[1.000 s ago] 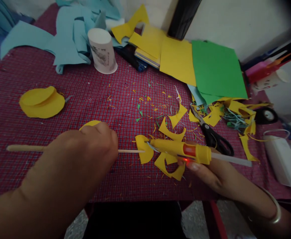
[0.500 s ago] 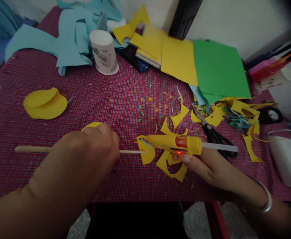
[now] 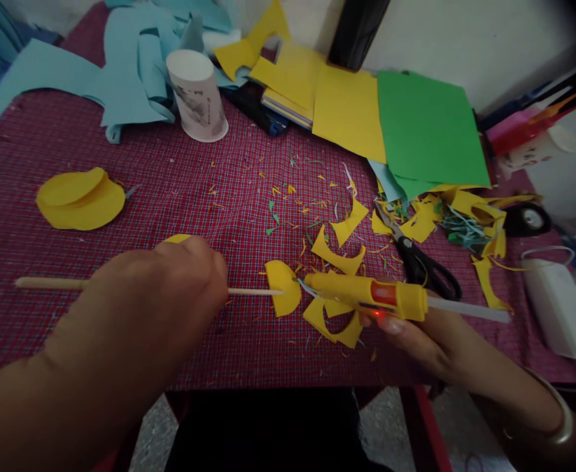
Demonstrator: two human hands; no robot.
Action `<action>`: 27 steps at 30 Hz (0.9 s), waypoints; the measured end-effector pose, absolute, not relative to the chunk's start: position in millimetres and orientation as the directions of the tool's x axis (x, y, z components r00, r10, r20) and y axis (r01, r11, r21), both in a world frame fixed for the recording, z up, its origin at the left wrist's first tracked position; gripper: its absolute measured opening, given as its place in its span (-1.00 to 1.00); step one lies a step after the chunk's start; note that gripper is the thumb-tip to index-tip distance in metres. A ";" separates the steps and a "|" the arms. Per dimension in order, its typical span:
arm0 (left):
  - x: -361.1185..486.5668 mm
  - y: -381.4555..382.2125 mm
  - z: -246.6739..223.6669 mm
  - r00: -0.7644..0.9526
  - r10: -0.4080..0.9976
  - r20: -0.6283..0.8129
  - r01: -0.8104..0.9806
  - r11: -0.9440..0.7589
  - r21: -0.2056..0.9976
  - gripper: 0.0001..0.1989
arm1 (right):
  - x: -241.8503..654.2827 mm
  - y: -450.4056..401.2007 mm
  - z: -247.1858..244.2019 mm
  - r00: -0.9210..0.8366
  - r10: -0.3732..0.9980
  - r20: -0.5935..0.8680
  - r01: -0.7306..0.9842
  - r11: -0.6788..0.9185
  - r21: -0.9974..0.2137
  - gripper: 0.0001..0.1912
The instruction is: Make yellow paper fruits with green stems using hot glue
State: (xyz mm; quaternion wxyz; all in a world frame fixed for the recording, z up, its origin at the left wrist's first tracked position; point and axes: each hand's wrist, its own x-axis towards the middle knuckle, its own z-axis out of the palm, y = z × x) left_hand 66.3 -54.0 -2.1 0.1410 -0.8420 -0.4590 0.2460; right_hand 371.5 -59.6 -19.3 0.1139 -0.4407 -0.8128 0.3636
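"Left of the scissors [image 3: 406, 246], what does the left hand [image 3: 155, 288] have?"

"The stick [image 3: 248, 291]. Its fingers are curled in a fist round the middle, thick end pointing away from the scissors, thin tip over the yellow piece [image 3: 285, 305]. I can't tell whether those two touch."

"How would the stick handle?"

"Light and stiff, I'd judge, since it looks wooden. The thin end might snap under pressure, so hold the thicker part."

"And the piece?"

"Also left of the scissors. Probably paper: nearly weightless, easily creased. Pinch it by an edge."

"The right hand [image 3: 430, 344]?"

"Wrapped round the gun [image 3: 351, 292], nearer the person than the scissors. The trigger is hidden, so I can't tell if it's squeezed."

"Where would you take hold?"

"By the grip only. The red light [image 3: 377, 314] is on, so I'd treat the nozzle [image 3: 312, 282] as hot. The glue rod [image 3: 470, 310] behind looks smooth, perhaps bendy: no handle."
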 end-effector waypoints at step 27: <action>67.6 -51.9 0.2 0.421 0.843 -0.336 0.732 -0.534 -0.423 -0.75 | 374.2 -82.4 -15.7 -0.604 0.789 -0.112 0.619 0.375 -0.690 -0.76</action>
